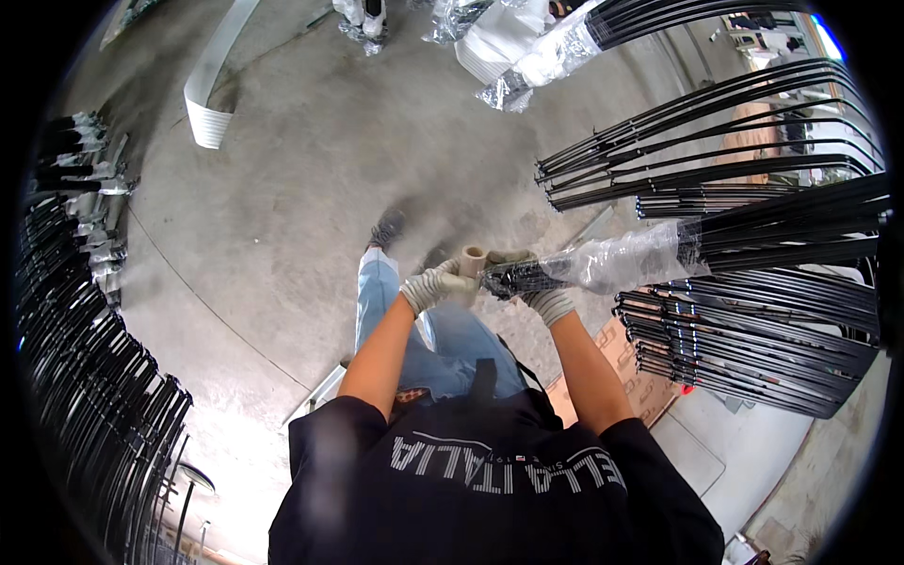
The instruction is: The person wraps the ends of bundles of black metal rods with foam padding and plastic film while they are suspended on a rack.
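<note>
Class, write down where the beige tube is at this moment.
In the head view, the beige tube is near the middle, in the gloved left hand, just left of the dark end of the film-wrapped bundle.

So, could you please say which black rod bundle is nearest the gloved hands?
The bundle at middle right, film-wrapped where it reaches the right hand; the others all end farther away.

Mottled grey concrete floor (282, 179) fills the middle, crossed by a dark seam (215, 312) from nine toward eight o'clock. Glare (247, 452) whitens it between seven and eight; a bluish-white light (829, 38) shines at two, a pale flat surface (739, 452) at four.
</note>
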